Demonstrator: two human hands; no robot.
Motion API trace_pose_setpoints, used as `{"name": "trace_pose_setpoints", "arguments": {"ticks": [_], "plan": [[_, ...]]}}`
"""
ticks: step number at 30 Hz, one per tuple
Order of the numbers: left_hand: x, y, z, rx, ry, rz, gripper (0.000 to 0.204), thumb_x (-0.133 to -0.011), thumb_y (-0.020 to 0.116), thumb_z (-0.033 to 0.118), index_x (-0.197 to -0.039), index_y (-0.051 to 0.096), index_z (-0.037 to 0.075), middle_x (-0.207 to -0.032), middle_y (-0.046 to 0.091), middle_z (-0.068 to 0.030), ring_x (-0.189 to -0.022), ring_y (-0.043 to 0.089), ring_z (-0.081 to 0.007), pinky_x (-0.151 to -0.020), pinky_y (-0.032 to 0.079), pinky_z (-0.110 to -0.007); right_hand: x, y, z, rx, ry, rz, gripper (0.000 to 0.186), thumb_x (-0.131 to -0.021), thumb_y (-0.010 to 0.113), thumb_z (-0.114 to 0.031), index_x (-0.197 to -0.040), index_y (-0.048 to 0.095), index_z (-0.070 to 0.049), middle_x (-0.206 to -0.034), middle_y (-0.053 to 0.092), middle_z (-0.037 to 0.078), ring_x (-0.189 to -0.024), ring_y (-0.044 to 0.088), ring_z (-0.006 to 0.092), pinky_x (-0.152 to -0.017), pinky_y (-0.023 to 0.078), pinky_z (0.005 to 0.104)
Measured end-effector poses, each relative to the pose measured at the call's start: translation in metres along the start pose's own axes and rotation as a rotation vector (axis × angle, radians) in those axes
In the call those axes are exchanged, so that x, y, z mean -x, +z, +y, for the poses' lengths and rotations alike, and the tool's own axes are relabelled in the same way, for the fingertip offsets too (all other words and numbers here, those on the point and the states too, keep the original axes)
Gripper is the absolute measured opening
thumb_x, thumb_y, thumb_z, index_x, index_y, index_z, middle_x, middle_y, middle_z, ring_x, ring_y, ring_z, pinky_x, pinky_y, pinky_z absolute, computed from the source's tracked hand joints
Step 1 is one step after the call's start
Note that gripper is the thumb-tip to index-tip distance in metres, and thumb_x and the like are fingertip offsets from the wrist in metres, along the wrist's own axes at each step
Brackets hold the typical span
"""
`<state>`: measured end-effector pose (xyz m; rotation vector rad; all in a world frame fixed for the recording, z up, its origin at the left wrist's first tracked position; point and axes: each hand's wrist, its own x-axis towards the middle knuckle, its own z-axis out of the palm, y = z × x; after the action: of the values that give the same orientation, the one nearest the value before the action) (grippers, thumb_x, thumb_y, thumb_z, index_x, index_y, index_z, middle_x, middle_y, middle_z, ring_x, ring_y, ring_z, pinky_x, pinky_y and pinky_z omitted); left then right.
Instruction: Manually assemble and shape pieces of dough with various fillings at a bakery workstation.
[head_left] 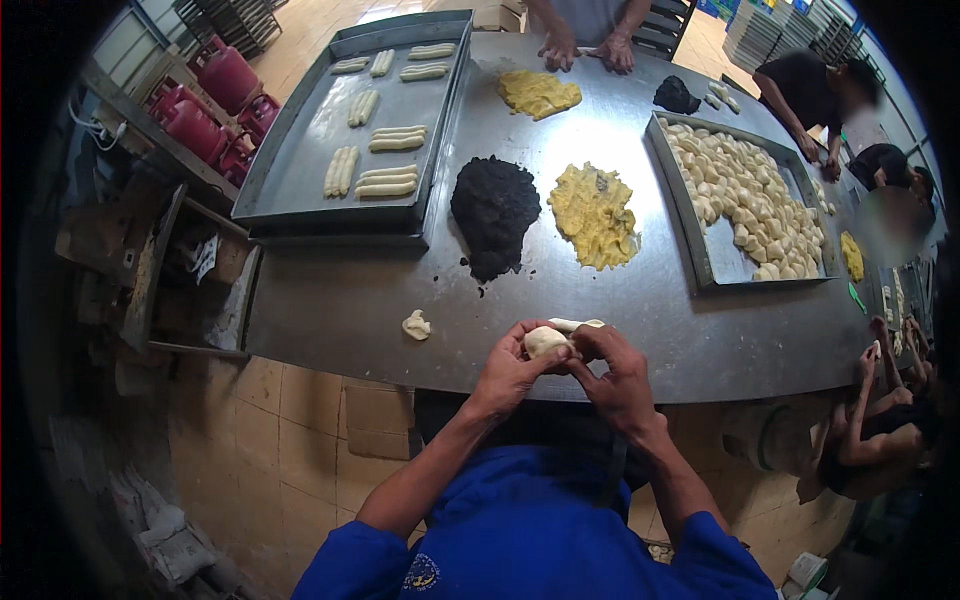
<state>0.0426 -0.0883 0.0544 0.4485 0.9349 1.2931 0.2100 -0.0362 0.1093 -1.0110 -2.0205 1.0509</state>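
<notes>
Right at the near edge of the table, we're two-handed: our left hand wraps a dough ball, our right hand pinches its side; overly hard pulling could tear it!

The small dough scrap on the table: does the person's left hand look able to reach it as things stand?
Probably yes: the dough scrap lies left of the left hand, with only bare table between them. That hand is holding the dough ball, though, so it may need to let go first.
</notes>
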Motion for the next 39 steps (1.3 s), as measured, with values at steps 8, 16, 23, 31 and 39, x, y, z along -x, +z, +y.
{"name": "trace_pose_setpoints", "arguments": {"ticks": [8, 16, 23, 31, 39], "plan": [[0.029, -0.107, 0.044, 0.296, 0.456, 0.408, 0.028, -0.094, 0.073, 0.007, -0.117, 0.058, 0.003, -0.105, 0.068, -0.0096, -0.098, 0.069, -0.0194, -0.089, 0.059, -0.031, -0.025, 0.017, -0.022, -0.688, 0.32, -0.206, 0.014, -0.089, 0.08, -0.008, -0.097, 0.071, 0.001, -0.074, 0.067, 0.005, -0.07, 0.064, 0.0117, -0.065, 0.051, 0.0259], [0.091, -0.111, 0.083, 0.147, 0.497, 0.413, 0.033, -0.104, 0.052, 0.011, -0.134, 0.05, -0.004, -0.123, 0.064, -0.0187, -0.11, 0.068, -0.0275, -0.096, 0.059, -0.04, -0.083, 0.186, 0.024, 0.179, -0.295, -0.295, 0.028, -0.1, 0.066, -0.027, -0.107, 0.074, -0.002, -0.092, 0.069, 0.009, -0.084, 0.064, 0.0172, -0.073, 0.051, 0.0338], [0.076, -0.101, 0.065, -0.059, 0.264, 0.256, 0.04, -0.109, 0.051, 0.018, -0.144, 0.052, -0.003, -0.123, 0.067, -0.0154, -0.106, 0.071, -0.0243, -0.093, 0.062, -0.038, -0.073, 0.138, 0.003, -0.641, 0.401, -0.484, 0.041, -0.102, 0.067, -0.031, -0.131, 0.065, -0.003, -0.115, 0.07, 0.003, -0.097, 0.063, 0.0105, -0.082, 0.054, 0.0301], [0.049, -0.045, 0.056, -0.719, 0.541, 0.258, 0.051, -0.095, 0.075, 0.016, -0.143, 0.06, 0.009, -0.142, 0.056, -0.0128, -0.099, 0.067, -0.0162, -0.079, 0.057, -0.029, -0.041, 0.077, 0.006, -0.528, 0.278, -0.246, 0.033, -0.096, 0.075, -0.021, -0.122, 0.069, -0.001, -0.098, 0.071, 0.0, -0.075, 0.058, 0.005, -0.065, 0.046, 0.0213], [0.016, -0.063, 0.02, -0.873, 0.786, 0.223, 0.058, -0.091, 0.08, 0.024, -0.143, 0.06, 0.011, -0.133, 0.06, -0.0125, -0.083, 0.062, -0.0129, -0.07, 0.053, -0.026, -0.048, 0.07, 0.013, -1.122, 0.541, -0.318, 0.044, -0.104, 0.064, -0.027, -0.139, 0.051, -0.004, -0.08, 0.061, -0.001, -0.056, 0.051, 0.0047, -0.051, 0.041, 0.0196]]}}
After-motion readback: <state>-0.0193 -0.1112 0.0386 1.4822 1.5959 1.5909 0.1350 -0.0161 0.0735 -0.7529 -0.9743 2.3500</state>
